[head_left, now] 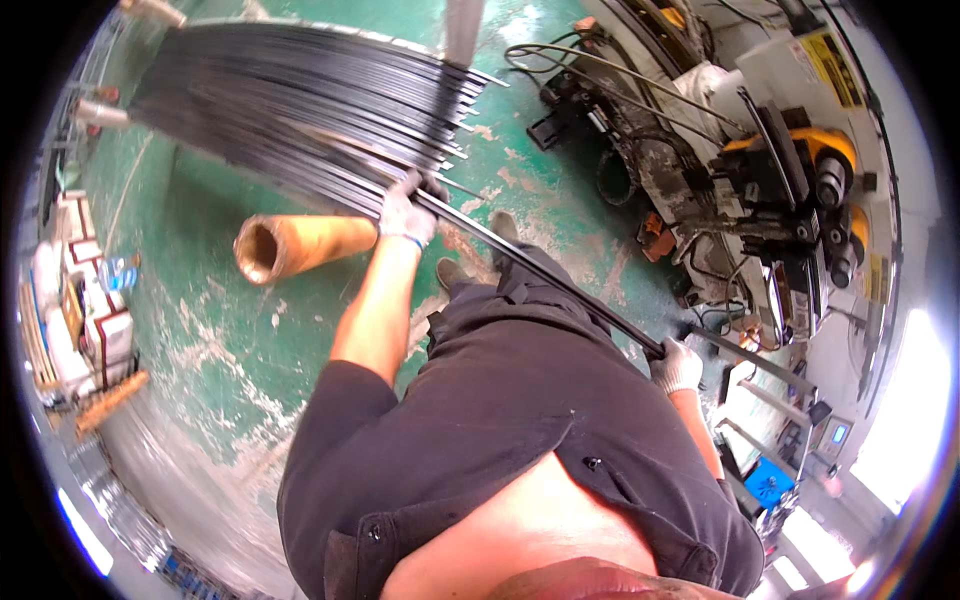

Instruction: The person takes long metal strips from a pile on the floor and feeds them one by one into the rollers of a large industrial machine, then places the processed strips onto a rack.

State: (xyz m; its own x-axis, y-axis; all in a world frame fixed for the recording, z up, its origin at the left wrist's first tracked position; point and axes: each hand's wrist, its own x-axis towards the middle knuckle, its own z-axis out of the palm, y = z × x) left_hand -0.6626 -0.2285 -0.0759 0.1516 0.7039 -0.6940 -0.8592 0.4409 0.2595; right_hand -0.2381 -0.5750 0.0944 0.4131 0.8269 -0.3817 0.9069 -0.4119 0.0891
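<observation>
A long dark metal bar (540, 270) slants across in front of my body. My left hand (408, 212), in a pale work glove with dark fingertips, is closed round it by the edge of the stack. Down at the right, my gloved right hand (678, 367) grips the bar's near end, beside my hip. Beyond my left hand lies a wide stack of similar long black bars (290, 95), their ends uneven on the right. The far part of the held bar runs over the stack, where it blurs among the others.
A thick orange-brown cardboard tube (310, 245) sits below the stack. Machinery with cables (640, 140) and yellow-and-black parts (825, 165) fills the right side. A metal frame (750, 360) stands near my right hand. Boxes and bags (90, 300) are piled at far left on the green floor (210, 340).
</observation>
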